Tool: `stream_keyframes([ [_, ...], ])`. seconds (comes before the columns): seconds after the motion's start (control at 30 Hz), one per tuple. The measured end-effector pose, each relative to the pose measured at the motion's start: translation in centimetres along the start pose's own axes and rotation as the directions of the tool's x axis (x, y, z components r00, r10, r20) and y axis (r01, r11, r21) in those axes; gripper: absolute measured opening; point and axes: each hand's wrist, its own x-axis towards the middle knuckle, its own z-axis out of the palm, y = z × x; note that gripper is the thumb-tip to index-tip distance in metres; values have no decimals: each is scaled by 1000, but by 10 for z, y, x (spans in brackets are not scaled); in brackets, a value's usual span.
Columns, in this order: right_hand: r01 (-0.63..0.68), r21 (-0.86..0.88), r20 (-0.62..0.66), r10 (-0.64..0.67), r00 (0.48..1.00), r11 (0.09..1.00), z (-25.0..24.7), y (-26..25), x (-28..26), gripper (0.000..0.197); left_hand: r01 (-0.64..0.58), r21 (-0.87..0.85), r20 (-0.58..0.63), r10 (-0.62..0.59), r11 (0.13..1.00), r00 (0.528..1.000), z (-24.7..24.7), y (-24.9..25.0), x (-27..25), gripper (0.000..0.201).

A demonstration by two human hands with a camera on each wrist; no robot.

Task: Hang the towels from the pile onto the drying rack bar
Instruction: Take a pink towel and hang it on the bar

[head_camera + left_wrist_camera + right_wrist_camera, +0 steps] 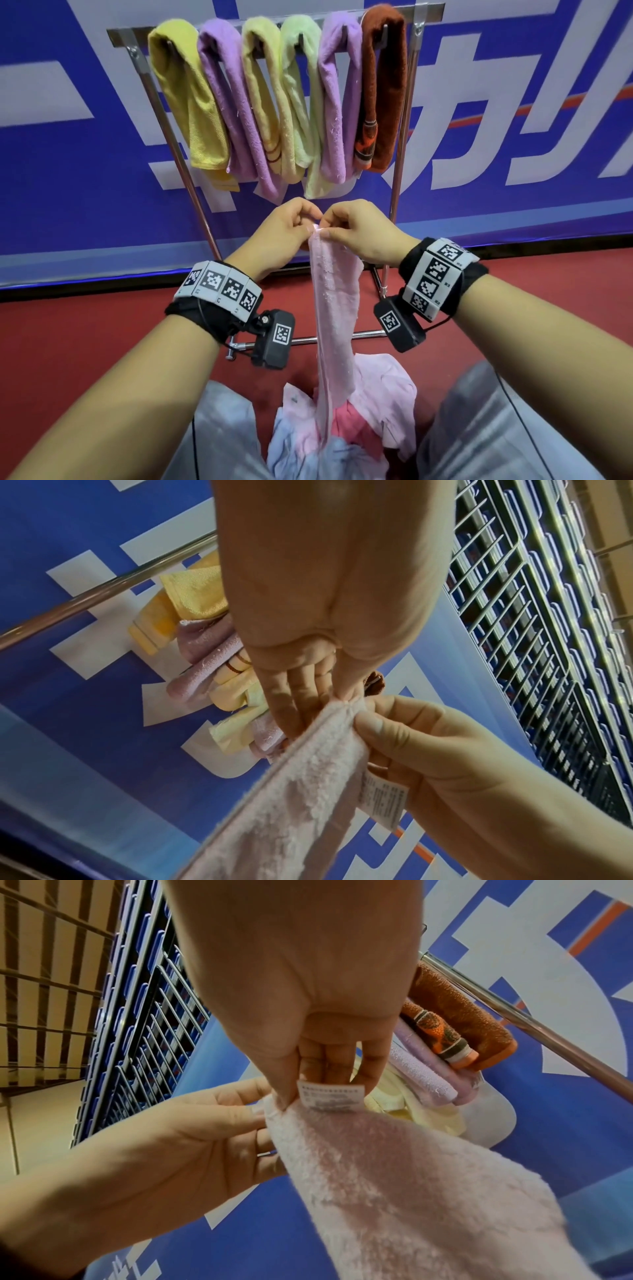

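Both hands — left hand (286,229), right hand (359,230) — pinched the pale pink terry towel's (334,308) top edge near the steel drying rack (399,164).

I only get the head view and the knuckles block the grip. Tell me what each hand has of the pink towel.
Observer: From the left wrist view, the left hand pinches the pink towel at its top edge.
Operator: Report the right hand.
Observer: The right hand pinches the same edge beside a white care label, which your view hides.
Operator: Say what lies behind the fingers.
Observer: The brown towel hangs against the rack's metal bar.
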Motion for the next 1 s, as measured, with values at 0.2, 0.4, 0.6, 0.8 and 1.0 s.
stream_keyframes([
  [0.2, -3, 20, -46, 4, 999, 1000, 5, 0, 0, 11, 12, -12, 4, -12, 1000, 1000, 4, -2, 0, 24],
  [0.4, -31, 34, -76, 34, 997, 999, 9, 4, 3, 11, 3, -20, 56, -2, 1000, 998, 1, -1, -3, 37],
  [0.6, -43, 100, -100, 53, 994, 994, 16, 5, 2, 11, -49, 55, 67, 45, 997, 997, 0, -2, -6, 40],
  [0.8, -31, 131, -88, 43, 995, 991, 17, 4, 0, 10, -70, 101, 44, 66, 992, 997, -3, -6, -5, 36],
  [1.0, -45, 158, -54, 54, 997, 986, 14, 0, 1, 16, -85, 228, -68, 103, 970, 992, -7, -3, -1, 23],
])
